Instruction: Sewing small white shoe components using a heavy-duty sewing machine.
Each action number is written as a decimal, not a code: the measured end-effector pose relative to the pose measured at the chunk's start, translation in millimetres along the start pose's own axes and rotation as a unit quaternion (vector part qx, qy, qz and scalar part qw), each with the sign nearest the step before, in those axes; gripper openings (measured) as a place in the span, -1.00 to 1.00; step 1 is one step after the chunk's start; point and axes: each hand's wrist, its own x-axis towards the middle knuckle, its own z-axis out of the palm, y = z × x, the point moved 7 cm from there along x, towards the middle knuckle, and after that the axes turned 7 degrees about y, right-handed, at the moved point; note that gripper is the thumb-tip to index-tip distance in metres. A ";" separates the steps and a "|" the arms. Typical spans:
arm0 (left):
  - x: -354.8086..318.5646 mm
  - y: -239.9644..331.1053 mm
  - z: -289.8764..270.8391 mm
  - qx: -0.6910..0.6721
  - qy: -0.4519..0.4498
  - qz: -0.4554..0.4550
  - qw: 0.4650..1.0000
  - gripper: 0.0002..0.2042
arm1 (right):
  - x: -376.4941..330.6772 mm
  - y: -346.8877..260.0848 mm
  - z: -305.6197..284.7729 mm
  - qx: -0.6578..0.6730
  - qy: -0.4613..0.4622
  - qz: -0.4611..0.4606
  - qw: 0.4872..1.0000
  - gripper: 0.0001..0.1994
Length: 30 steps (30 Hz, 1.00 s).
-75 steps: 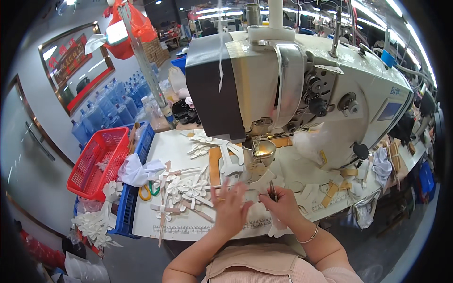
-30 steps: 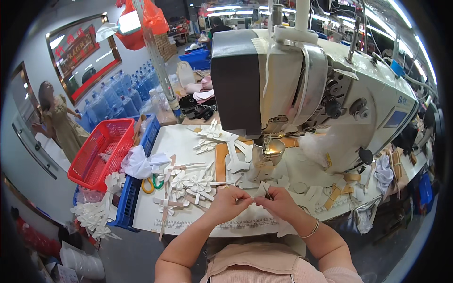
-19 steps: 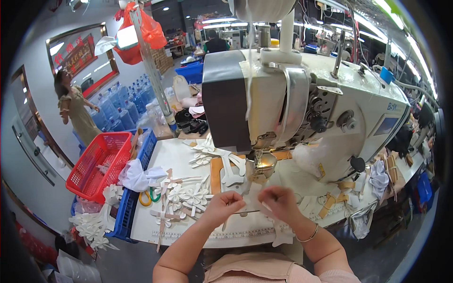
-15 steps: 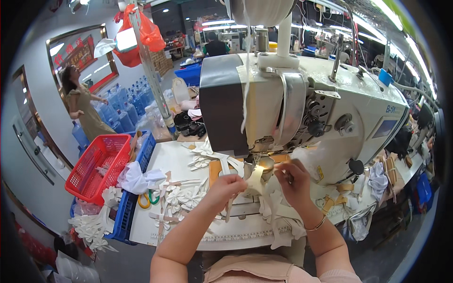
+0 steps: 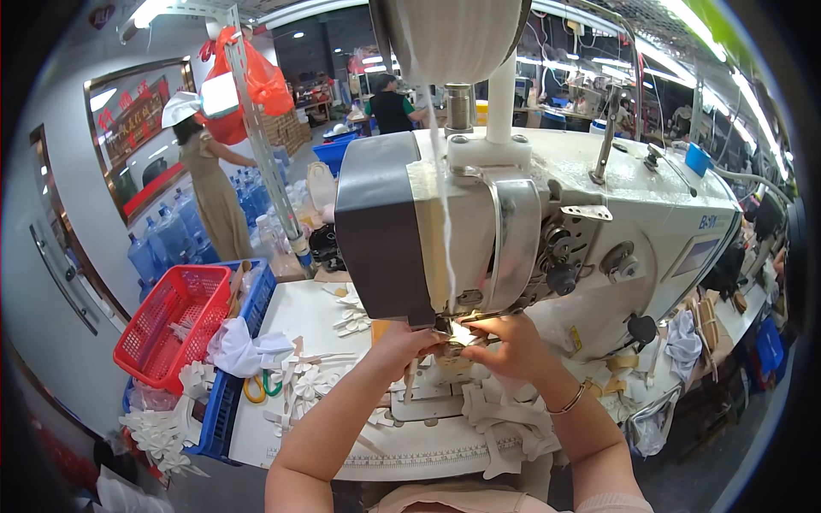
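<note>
Both of my hands are at the needle area of a large white sewing machine point(image 5: 633, 231). Between them, brightly lit by the machine's lamp, lies a small pale strap piece point(image 5: 465, 334). My left hand point(image 5: 404, 349) is closed, its fingertips pinching the left end of the piece. From the other side my right hand point(image 5: 515, 344) holds the right end between thumb and fingers. The needle and presser foot are largely hidden by glare and fingers. Pale cut straps point(image 5: 509, 419) hang over the table's front edge below my right hand. White flower-shaped pieces point(image 5: 310, 385) lie left of my left forearm.
Scissors point(image 5: 254, 392) with orange and green handles lie at the table's left. Beyond them a red basket point(image 5: 154, 359) rests on a blue crate point(image 5: 224, 410). Scraps and a white cloth point(image 5: 682, 329) lie at the right. Another person point(image 5: 209, 179) stands at far left near water bottles.
My hands have come together, bringing the strap piece up to the needle; my right hand has moved left and lower. The person at far left has turned away and stepped right.
</note>
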 end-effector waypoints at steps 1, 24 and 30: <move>2.3 -2.4 -0.4 -0.002 -0.011 -0.009 1.000 -0.89 | -0.5 -2.2 -1.4 -0.003 0.008 -0.013 1.000 -0.52; 7.8 6.4 1.6 0.003 -0.031 -0.005 1.000 -0.85 | 0.4 -17.5 -0.6 -0.100 -0.010 -0.040 0.994 -0.50; 0.3 17.1 5.9 -0.012 -0.043 0.047 0.998 -0.89 | 4.3 -19.5 -1.2 -0.103 -0.043 -0.004 0.994 -0.63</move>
